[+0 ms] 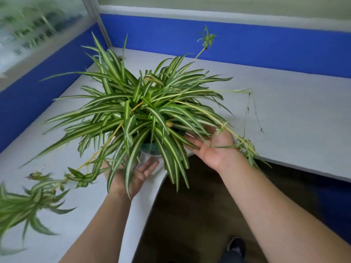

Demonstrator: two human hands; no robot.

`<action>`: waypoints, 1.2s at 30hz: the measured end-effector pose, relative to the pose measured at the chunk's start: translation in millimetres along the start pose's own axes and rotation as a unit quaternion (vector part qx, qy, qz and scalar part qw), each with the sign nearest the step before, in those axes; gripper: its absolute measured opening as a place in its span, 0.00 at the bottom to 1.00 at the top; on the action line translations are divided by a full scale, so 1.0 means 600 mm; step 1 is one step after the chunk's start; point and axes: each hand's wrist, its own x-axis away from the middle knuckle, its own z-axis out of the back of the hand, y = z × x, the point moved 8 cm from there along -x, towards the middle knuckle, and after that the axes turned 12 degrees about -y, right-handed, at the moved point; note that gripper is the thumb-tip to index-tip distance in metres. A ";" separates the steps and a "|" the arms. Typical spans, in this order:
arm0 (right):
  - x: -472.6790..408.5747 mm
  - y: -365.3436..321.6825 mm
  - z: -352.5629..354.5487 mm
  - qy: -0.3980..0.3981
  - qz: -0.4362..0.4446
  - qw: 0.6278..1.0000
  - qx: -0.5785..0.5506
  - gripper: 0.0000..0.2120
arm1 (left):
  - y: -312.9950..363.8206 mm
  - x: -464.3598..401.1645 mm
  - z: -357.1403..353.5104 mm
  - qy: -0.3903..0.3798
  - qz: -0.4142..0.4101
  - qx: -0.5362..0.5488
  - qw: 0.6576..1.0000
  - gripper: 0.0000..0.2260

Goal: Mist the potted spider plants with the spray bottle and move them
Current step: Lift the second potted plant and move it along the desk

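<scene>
- Both grips are spread open, palms up: left hand [135, 176] under the leaves near the pot [150, 149], right hand [212, 147] beside it, neither clamped on it.
- Spider plant [144, 109] sits at the desk [284, 114] inner edge.
- Likely top-heavy with floppy leaves; best held by the pot.
- Trailing runners [241, 137] drape over the right wrist; a second plant [24, 204] is near on the left.

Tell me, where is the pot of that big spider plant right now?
In the head view the pot sits centre frame, mostly hidden under the leaves, at the desk's curved front edge, between the open left hand and right hand.
</scene>
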 end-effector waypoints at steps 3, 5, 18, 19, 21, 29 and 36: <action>-0.008 -0.037 0.035 0.010 0.008 1.000 -0.012 0.13 | -0.033 -0.039 -0.023 -0.008 0.003 -0.016 1.000 0.43; -0.014 -0.066 0.060 0.021 0.017 0.999 -0.019 0.15 | -0.059 -0.062 -0.045 -0.023 0.016 -0.032 0.999 0.43; 0.008 -0.267 0.239 0.079 0.093 0.992 -0.045 0.18 | -0.270 -0.186 -0.204 -0.058 0.095 -0.070 0.991 0.41; 0.014 -0.279 0.252 0.084 0.097 0.991 -0.047 0.19 | -0.287 -0.192 -0.216 -0.055 0.099 -0.072 0.991 0.40; 0.029 -0.306 0.282 0.098 0.105 0.988 -0.059 0.18 | -0.321 -0.203 -0.238 -0.050 0.111 -0.078 0.990 0.39; 0.096 -0.400 0.401 0.140 0.139 0.976 -0.087 0.17 | -0.473 -0.233 -0.328 -0.063 0.170 -0.129 0.975 0.38; 0.163 -0.469 0.495 0.171 0.174 0.962 -0.120 0.20 | -0.601 -0.222 -0.409 -0.048 0.206 -0.165 0.963 0.26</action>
